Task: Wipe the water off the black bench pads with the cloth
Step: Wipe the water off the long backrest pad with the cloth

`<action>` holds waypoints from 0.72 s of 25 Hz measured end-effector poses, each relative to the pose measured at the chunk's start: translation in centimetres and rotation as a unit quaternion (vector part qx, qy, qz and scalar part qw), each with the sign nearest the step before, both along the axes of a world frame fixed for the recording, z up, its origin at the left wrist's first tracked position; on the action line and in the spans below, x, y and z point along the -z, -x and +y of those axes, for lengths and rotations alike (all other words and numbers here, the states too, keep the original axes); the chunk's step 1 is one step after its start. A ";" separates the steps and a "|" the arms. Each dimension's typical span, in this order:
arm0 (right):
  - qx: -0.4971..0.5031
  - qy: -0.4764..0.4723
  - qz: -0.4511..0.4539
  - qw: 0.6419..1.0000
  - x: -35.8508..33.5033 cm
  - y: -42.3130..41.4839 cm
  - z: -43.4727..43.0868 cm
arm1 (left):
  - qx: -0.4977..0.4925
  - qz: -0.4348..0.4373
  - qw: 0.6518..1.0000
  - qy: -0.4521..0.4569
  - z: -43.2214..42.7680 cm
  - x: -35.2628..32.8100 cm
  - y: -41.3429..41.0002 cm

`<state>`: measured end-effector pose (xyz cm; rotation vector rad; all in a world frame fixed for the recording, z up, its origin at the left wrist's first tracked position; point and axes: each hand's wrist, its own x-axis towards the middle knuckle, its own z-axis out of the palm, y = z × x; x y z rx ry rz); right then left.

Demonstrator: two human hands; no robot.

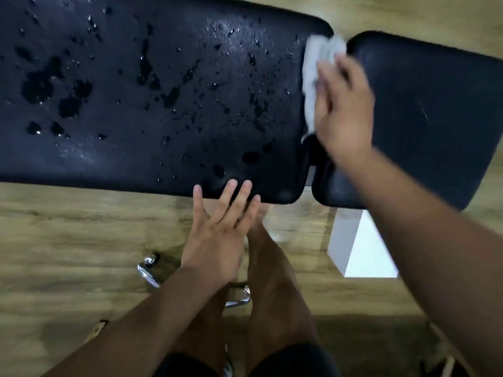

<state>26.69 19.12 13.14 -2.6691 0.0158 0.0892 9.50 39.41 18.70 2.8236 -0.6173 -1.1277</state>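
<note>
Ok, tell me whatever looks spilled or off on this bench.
Water drops and puddles are scattered over the long black padded bench pad, thickest at its left. The shorter black pad on the right looks dry. The right hand presses a white cloth at the gap between them.

Two black vinyl bench pads are showing: long pad (149, 104), short pad (435, 110) beside the long pad. One crumpled white cloth (313, 69) is showing.

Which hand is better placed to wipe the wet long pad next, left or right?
Right. The right hand presses the white cloth at the end of the long pad, beside the drops. The left hand is bare, its straight fingers touching that pad's near edge.
</note>
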 end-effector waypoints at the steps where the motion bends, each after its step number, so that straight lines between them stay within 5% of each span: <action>1: -0.030 0.013 -0.012 0.999 0.3 -3.1 -0.5 | 0.001 0.002 1.000 -0.002 -0.2 -0.1 0.0; 4: -0.067 0.045 -0.015 0.997 0.5 -3.6 -0.6 | -0.007 0.011 1.000 -0.010 -0.2 -0.2 0.0; 7: -0.056 0.031 -0.035 0.997 -0.2 6.5 1.1 | -0.013 0.005 1.000 -0.016 -0.3 0.2 0.4; 11: -0.098 0.049 0.050 0.993 -1.5 17.6 2.2 | -0.036 0.007 0.999 -0.007 -0.9 0.7 0.7; 15: -0.184 0.158 0.003 0.970 -0.8 8.4 0.1 | -0.054 -0.010 0.998 -0.014 -1.3 1.0 1.6; 18: -0.151 0.169 0.001 0.974 -0.3 -4.0 -0.1 | -0.053 -0.010 0.998 -0.029 -1.8 1.3 1.9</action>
